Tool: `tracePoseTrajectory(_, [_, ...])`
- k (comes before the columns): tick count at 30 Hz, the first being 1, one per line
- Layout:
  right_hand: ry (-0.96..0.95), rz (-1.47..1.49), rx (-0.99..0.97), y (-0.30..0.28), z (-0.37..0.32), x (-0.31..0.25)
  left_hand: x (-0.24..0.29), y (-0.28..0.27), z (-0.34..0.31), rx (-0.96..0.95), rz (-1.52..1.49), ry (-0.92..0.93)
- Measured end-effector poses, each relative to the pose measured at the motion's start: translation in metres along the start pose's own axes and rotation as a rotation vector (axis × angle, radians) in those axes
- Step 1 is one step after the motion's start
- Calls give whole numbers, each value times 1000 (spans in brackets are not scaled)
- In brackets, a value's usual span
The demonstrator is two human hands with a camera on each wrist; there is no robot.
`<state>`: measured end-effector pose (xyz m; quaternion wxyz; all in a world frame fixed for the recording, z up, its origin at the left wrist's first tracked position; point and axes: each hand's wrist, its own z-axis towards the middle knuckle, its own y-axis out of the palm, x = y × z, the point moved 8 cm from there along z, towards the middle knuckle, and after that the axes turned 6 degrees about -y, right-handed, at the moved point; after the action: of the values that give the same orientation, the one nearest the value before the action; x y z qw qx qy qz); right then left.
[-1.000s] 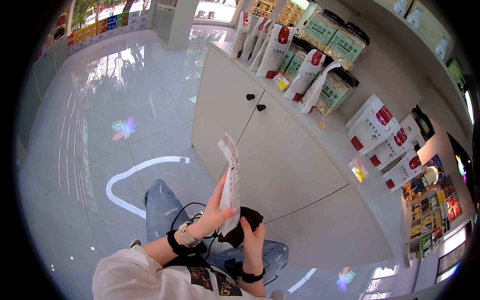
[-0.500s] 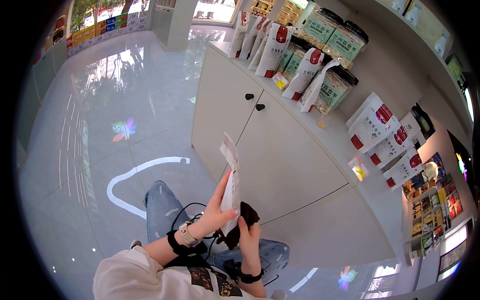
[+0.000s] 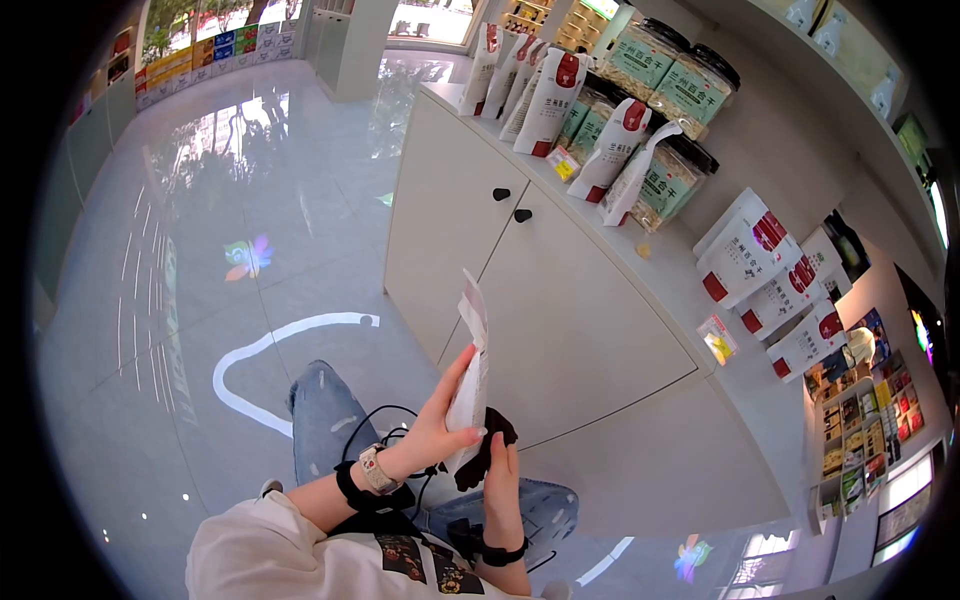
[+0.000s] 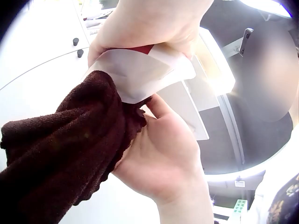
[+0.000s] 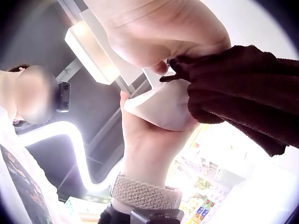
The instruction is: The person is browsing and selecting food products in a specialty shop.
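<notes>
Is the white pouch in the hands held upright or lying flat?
Upright: the left hand grips the pouch near its bottom, top edge pointing up.

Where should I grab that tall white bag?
Probably grip the white bag low down, coming from its left like the left hand does: it stands upright and flat, and the brown cloth presses its lower right side.

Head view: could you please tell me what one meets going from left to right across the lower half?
White curved floor line → left hand gripping the white pouch → right hand holding the dark cloth → yellow shelf tag → colourful packets on the far-right shelf.
</notes>
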<state>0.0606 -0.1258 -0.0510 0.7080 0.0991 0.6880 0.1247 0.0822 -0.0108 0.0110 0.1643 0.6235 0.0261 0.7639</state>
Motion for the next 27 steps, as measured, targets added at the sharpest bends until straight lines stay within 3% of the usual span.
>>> tracePoseTrajectory(9, [3, -37, 62, -7, 1, 2, -8, -4, 2, 44, 15, -54])
tracePoseTrajectory(13, [25, -185, 19, -27, 3, 29, -10, -7, 5, 72, 22, -72])
tracePoseTrajectory(27, [-4, -81, -101, 10, -3, -9, -5, -16, 9, 170, 115, -15])
